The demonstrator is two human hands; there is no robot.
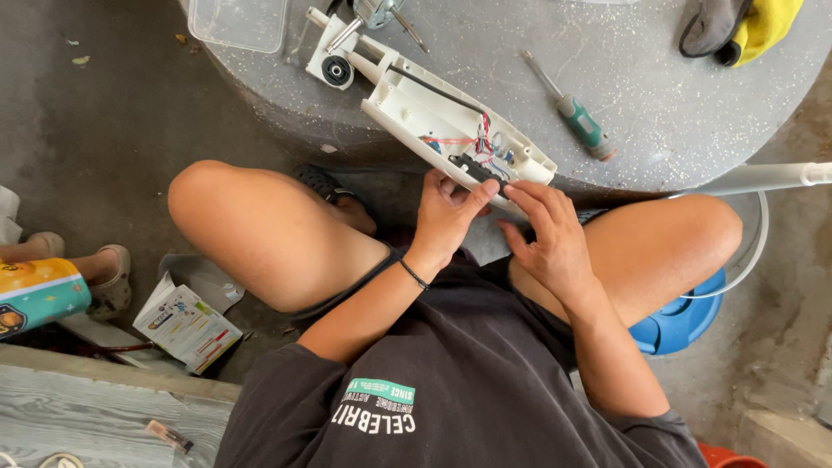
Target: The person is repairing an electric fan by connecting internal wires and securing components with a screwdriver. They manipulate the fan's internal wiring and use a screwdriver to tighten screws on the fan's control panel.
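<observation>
Opened white appliance housing [451, 130] lies diagonal on bench [659, 95], near end at both hands; left hand [446, 217] thumb pinches black part [475, 171], right hand [546, 230] fingers rest on housing edge.

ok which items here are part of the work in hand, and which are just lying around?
In hand:
- opened white plastic housing with exposed wires
- left hand and right hand, both at its near end

Lying about:
- green-handled screwdriver
- clear plastic tray
- yellow and grey gloves
- printed leaflet on the floor
</observation>
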